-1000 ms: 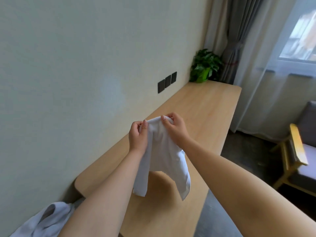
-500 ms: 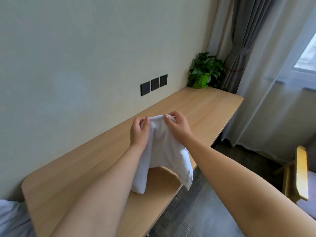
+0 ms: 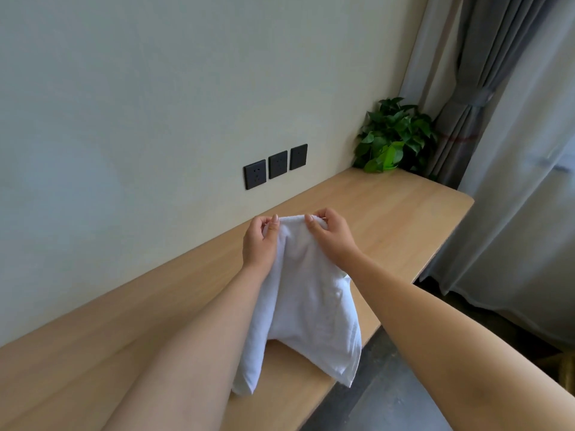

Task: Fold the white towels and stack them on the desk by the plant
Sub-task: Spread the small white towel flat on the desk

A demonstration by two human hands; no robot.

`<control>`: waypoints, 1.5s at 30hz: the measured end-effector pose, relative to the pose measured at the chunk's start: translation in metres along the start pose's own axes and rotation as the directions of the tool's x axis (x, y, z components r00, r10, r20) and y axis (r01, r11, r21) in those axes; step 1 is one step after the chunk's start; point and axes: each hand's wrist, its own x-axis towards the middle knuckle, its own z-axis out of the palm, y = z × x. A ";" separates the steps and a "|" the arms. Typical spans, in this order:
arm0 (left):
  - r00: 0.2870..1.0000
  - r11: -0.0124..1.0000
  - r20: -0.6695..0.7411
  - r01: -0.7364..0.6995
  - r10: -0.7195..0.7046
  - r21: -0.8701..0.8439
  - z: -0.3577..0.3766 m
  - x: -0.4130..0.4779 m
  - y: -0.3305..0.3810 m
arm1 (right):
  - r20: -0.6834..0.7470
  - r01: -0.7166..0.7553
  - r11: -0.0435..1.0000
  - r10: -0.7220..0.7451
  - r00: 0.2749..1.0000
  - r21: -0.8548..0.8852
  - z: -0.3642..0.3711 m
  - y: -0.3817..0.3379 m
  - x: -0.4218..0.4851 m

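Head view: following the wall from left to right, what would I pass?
Sockets → plant → curtain.

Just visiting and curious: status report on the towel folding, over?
Left hand and right hand pinch top edge of white terry towel. It hangs over the light wooden desk, no stack yet. Nothing blocks the way to the green potted plant.

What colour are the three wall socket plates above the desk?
Black socket plates, clearest in the head view.
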 end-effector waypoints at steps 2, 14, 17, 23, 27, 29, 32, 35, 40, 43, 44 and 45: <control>1.000 1.000 -0.001 0.012 -0.012 0.000 0.016 0.028 -0.007 | 0.031 -0.006 0.999 0.007 0.999 -0.038 -0.003 0.008 0.036; 0.990 0.993 -0.104 -0.081 0.090 0.090 0.043 0.182 0.013 | 0.184 0.233 0.909 -0.177 0.967 -0.347 -0.004 -0.017 0.217; 0.962 0.977 -0.185 -0.179 0.199 0.118 0.040 0.201 0.032 | 0.133 0.352 0.874 -0.326 0.936 -0.336 0.000 -0.032 0.238; 0.997 0.965 -0.078 -0.008 0.029 0.261 0.047 0.161 -0.025 | 0.413 0.460 0.722 -0.260 0.873 -0.518 -0.003 0.033 0.228; 0.935 0.891 0.024 0.329 -0.353 0.312 0.055 0.103 -0.075 | 0.607 0.430 0.709 -0.003 0.794 -0.559 -0.004 0.091 0.203; 0.906 0.867 -0.031 0.414 -0.422 0.279 0.057 0.087 -0.093 | 0.593 0.353 0.749 0.066 0.803 -0.561 -0.001 0.111 0.195; 0.904 0.865 -0.126 0.427 -0.408 0.262 0.068 0.081 -0.114 | 0.565 0.228 0.825 0.129 0.815 -0.517 0.010 0.138 0.191; 0.913 0.848 -0.071 0.400 -0.402 0.347 0.082 0.078 -0.135 | 0.640 0.269 0.793 0.189 0.744 -0.547 0.027 0.163 0.182; 0.884 0.657 0.088 0.272 -0.459 0.703 0.099 0.070 -0.172 | 0.704 0.383 0.696 0.249 0.665 -0.607 0.053 0.198 0.158; 0.848 0.540 0.113 0.221 -0.518 0.812 0.102 0.057 -0.188 | 0.734 0.449 0.636 0.290 0.614 -0.627 0.063 0.218 0.147; 0.850 0.500 0.118 0.185 -0.514 0.846 0.102 0.053 -0.192 | 0.742 0.468 0.619 0.306 0.596 -0.631 0.065 0.223 0.145; 0.858 0.461 0.124 0.141 -0.499 0.876 0.102 0.048 -0.196 | 0.748 0.487 0.602 0.313 0.585 -0.633 0.066 0.228 0.142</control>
